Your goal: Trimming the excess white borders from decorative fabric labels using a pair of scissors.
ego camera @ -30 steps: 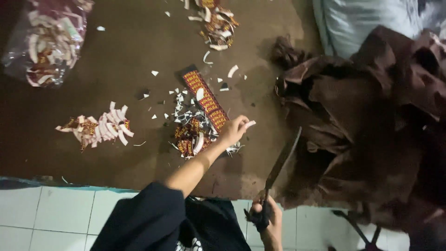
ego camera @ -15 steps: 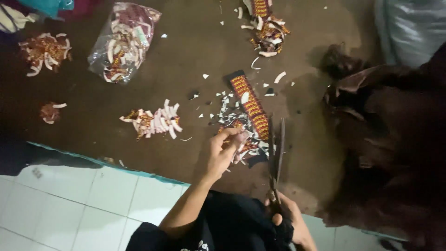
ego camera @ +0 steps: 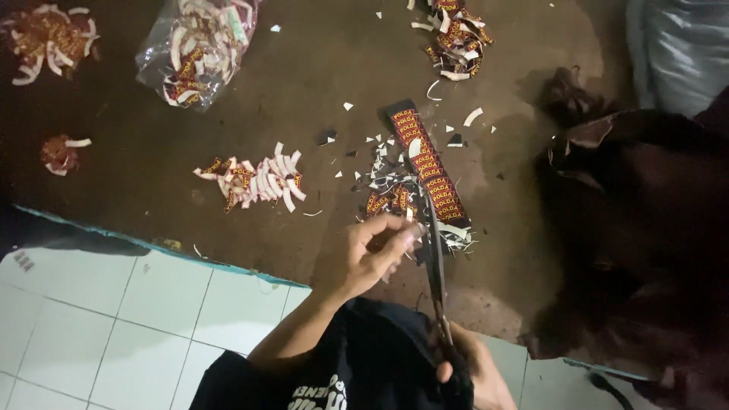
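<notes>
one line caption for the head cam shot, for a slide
Left hand pinches a scrap beside long scissors gripped by the right hand, above a strip of woven labels on a brown mat.

One pair of scissors (ego camera: 436,262) is on show, one long strip of labels (ego camera: 427,162) and one clear plastic bag (ego camera: 199,47) stuffed with cuttings. Count five loose heaps of cut labels on the brown mat (ego camera: 137,182), plus one bundle of dark brown cloth (ego camera: 638,228).

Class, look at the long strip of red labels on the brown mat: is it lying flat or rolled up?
Flat. The strip of red labels lies stretched out on the brown mat, its full row of labels showing, with no coil visible.
</notes>
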